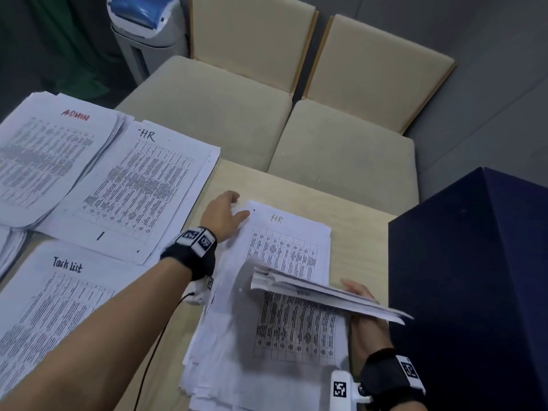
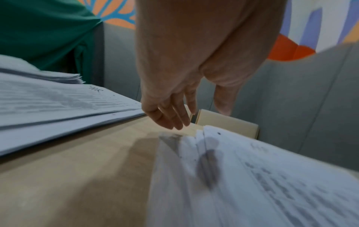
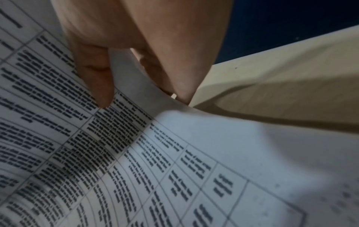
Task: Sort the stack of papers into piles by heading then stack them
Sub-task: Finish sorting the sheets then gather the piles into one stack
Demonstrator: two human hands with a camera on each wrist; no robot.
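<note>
An unsorted stack of printed sheets [image 1: 284, 330] lies on the wooden table [image 1: 355, 229], its top sheet headed "HR". My left hand [image 1: 226, 213] hovers at the stack's far left corner, fingers [image 2: 174, 113] relaxed and just above the paper [image 2: 252, 176]. My right hand [image 1: 357, 292] pinches a lifted bundle of sheets [image 1: 320, 295] at the stack's right edge, thumb on top [image 3: 101, 86], fingers beneath. Sorted piles lie to the left: "ADMIN" [image 1: 50, 149], "HR" [image 1: 139, 185] and "Task list" [image 1: 59, 298].
A tall dark blue box [image 1: 474, 277] stands at the table's right edge, close to my right hand. Two beige chairs [image 1: 341, 161] sit beyond the table. A white and blue appliance [image 1: 145, 28] stands on the floor at the back left.
</note>
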